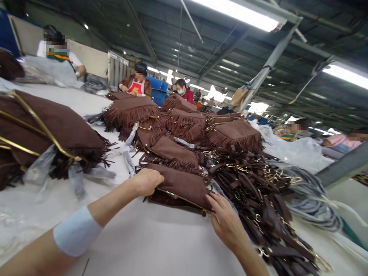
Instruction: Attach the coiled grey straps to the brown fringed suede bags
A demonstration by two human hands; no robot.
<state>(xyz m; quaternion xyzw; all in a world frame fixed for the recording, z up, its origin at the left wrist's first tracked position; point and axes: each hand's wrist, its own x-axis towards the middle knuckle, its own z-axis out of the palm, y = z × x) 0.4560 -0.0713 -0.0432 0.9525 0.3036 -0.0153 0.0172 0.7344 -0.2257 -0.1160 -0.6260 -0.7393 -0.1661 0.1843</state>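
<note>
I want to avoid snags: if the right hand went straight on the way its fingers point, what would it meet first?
The right hand would meet the brown fabric bag with a gold-toned zip, apparently at its fingertips; beyond, probably the brown fringed bag, though depth is unclear.

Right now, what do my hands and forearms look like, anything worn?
Left hand and right hand: no gloves, rings or watch visible. Left forearm: smooth, pale blue, roughly rectangular patch or wrap. Right forearm: nothing worn. No sleeves in view.
</note>
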